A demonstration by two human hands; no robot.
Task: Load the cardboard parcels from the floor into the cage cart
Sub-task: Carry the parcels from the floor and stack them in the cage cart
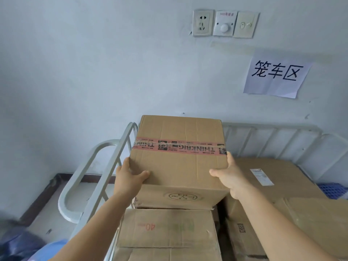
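Note:
A cardboard parcel sealed with red printed tape is in the cage cart's back left corner, over a lower parcel marked "40". My left hand grips its near left edge, thumb across the top. My right hand grips the near right edge, thumb also on top. The grey cage cart has barred sides on the left and back. Whether the held parcel rests on anything beneath it is hidden.
More parcels fill the cart: a flat one with a white label at right and another with a QR code beside it. The cart's blue base shows at far right. A wall with sockets and a paper sign stands behind.

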